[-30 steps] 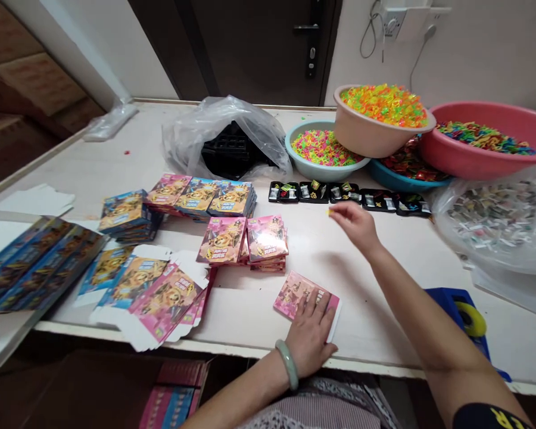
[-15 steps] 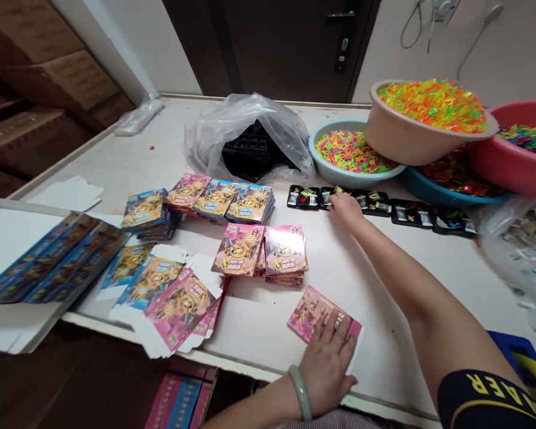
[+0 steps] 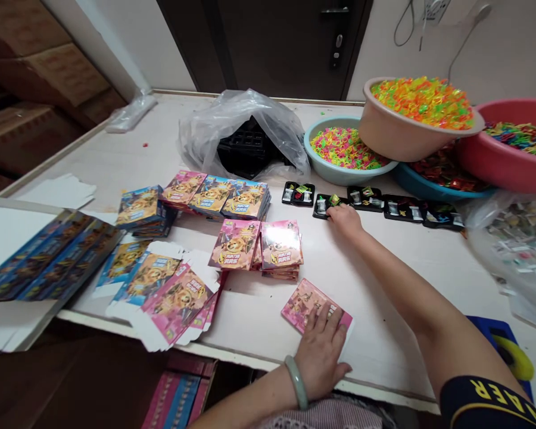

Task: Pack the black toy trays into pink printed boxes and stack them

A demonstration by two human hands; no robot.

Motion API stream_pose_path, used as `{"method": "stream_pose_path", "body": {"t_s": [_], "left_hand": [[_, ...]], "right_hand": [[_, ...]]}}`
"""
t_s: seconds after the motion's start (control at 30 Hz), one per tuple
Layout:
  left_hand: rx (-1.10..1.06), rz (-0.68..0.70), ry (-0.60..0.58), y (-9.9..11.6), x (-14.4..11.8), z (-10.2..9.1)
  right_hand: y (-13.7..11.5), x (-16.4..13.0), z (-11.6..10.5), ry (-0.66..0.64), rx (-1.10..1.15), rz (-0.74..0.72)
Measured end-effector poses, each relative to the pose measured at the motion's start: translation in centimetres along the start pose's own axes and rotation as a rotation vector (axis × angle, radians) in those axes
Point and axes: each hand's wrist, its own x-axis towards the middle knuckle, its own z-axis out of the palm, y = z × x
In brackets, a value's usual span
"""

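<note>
My left hand, a pale green bangle on its wrist, lies flat with fingers outstretched on a pink printed carton near the front edge. Farther out, my right hand grips the right end of a small black tray, which holds small packets and a yellow piece. That tray sits forward of a row of similar filled trays, between a left one and a right one. Two stacks of pink boxes stand to the left of the carton under my left hand.
Blue and pink box stacks and flat unfolded cartons are at left. Behind, a clear plastic bag contains black trays. Basins of colourful small pieces, including a beige basin, stand back right. A bag of packets lies far right.
My right hand has drawn one black tray out of the row, toward me and slightly left. My left hand stays on the pink carton. The whole view has shifted slightly.
</note>
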Motion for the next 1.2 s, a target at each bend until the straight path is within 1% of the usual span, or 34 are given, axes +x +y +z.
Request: {"method": "stream_pose_path", "body": {"t_s": [0.1, 0.2, 0.33, 0.43, 0.53, 0.6, 0.7, 0.77, 0.83, 0.9, 0.97, 1.07, 1.13, 1.2], "left_hand": [[0.054, -0.040, 0.055, 0.2, -0.2, 0.3], [0.124, -0.062, 0.119, 0.3, -0.5, 1.0], [0.187, -0.074, 0.207, 0.3, -1.1, 1.7], [0.217, -0.069, 0.290, 0.1, -1.1, 1.9], [0.234, -0.054, 0.362, -0.1, -0.9, 1.8], [0.246, -0.042, 0.392, -0.1, -0.7, 1.5], [0.280, -0.069, 0.407, 0.1, -0.4, 0.9], [0.323, -0.115, 0.389, 0.5, -0.2, 0.5], [0.372, -0.154, 0.351, 0.9, 0.0, 0.2], [0.411, -0.179, 0.307, 1.4, 0.2, 0.0], [0.438, -0.198, 0.269, 1.7, 0.4, -0.1], [0.447, -0.219, 0.241, 2.0, 0.7, 0.0], [0.402, -0.208, 0.241, 1.9, 0.9, 0.0], [0.285, -0.156, 0.285, 1.5, 0.9, -0.2]], "right_hand": [[-0.9, -3.4, -0.5, -0.024, -0.005, -0.023], [-1.8, -7.9, -0.9, -0.045, 0.002, -0.018], [-2.8, -14.4, -0.9, -0.074, 0.026, 0.032], [-3.6, -18.9, -0.8, -0.089, 0.066, 0.081], [-3.8, -22.4, -0.9, -0.065, 0.165, 0.130], [-3.0, -24.1, -1.1, -0.002, 0.284, 0.144], [-0.9, -25.6, -1.4, 0.153, 0.452, 0.189], [0.4, -25.8, -1.4, 0.195, 0.464, 0.149], [0.8, -25.5, -1.0, 0.135, 0.400, 0.021], [0.6, -25.0, -0.3, 0.029, 0.326, -0.073], [0.1, -24.4, 0.3, -0.050, 0.291, -0.073], [-0.4, -24.0, 1.2, -0.090, 0.318, -0.033], [-0.4, -23.9, 1.7, -0.069, 0.344, -0.011], [-0.3, -24.1, 2.0, -0.017, 0.364, 0.013]]}}
